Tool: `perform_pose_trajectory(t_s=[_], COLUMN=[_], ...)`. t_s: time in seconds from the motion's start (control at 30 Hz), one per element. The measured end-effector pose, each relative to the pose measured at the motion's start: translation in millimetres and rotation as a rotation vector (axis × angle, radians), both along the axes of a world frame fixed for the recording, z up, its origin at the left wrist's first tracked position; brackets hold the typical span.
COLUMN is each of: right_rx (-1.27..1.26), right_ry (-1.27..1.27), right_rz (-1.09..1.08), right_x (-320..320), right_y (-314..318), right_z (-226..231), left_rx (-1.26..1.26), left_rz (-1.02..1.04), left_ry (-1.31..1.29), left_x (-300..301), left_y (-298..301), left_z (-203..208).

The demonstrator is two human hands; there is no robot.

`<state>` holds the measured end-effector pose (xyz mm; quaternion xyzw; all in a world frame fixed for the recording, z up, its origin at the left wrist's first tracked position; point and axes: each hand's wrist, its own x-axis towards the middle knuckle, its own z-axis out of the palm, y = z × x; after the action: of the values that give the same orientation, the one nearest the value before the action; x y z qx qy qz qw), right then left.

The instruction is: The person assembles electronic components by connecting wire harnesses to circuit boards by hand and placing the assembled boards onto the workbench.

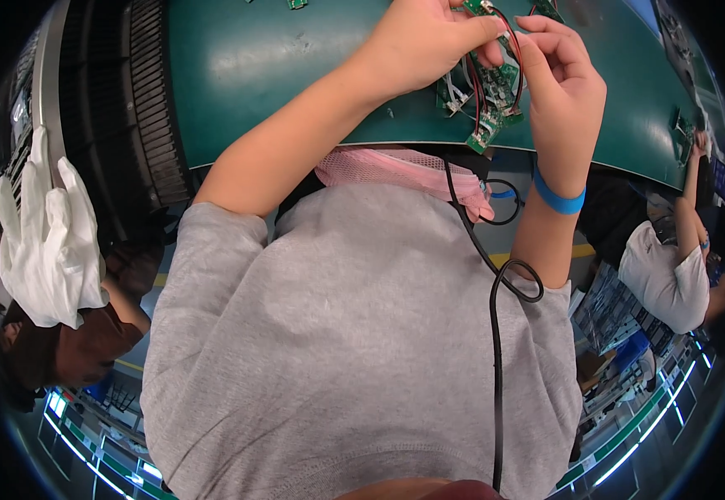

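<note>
- We've a clump of green circuit boards (504, 83) on the green table (271, 58), btwn our hands & partly under them; most of it sits on our body side of the fingertips.
- Long axis: clump runs approx. fore-and-aft, from the top edge of view back twd us, slightly slanted; its near end, a small board (481, 137), reaches the table's near edge. Far end is cut off by the frame, so we can't tell where it stops.
- Wires (519, 62), red & black, run along that same line, looping up past our fingertips, then down the clump's R side; another pair drops nearer its L side.
- L hand (429, 42): comes in from the L, crosswise to the clump; thumb & fingers bent together, pinching the wires near the far boards.
- R hand (567, 87): upright along the clump's R side, blue wristband (558, 200) below; fingers curled, thumb up against the red wire. Can't tell if it's gripping or only touching.
- Nearer hand: abt equal at the wires, tips nearly meeting; for the clump's near end, R is closer, its palm just beside, w/ L farther up & left.
- Loose board bit (297, 4) lies well apart, far L.
</note>
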<state>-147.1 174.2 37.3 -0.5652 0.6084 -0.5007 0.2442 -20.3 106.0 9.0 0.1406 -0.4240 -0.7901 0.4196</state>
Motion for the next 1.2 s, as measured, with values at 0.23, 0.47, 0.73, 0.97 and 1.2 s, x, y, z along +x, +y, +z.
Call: perform_pose_trajectory(t_s=[0.23, 0.47, 0.73, 0.97, 1.2], right_rx=[0.057, 0.219, 0.258, -0.028, -0.069], right_ry=[0.069, 0.724, -0.071, -0.548, -0.587], right_rz=[-0.146, -0.313, -0.145, -0.078, -0.134], right_x=[-26, -91, -136, -144, -117], right_y=[-18, -74, -74, -26, 11], right_z=[-6, -42, -20, 10, -26], left_rx=[-0.564, -0.610, -0.969, -0.999, -1.059], left_rz=[0.304, 0.619, 0.925, 0.745, 1.057], left_ry=[-0.570, -0.808, -1.286, -1.484, -1.247], left_x=[9, 23, 28, 29, 11], left_y=[-9, -30, -65, -71, -103], left_z=[-13, -6, -36, -54, -38])
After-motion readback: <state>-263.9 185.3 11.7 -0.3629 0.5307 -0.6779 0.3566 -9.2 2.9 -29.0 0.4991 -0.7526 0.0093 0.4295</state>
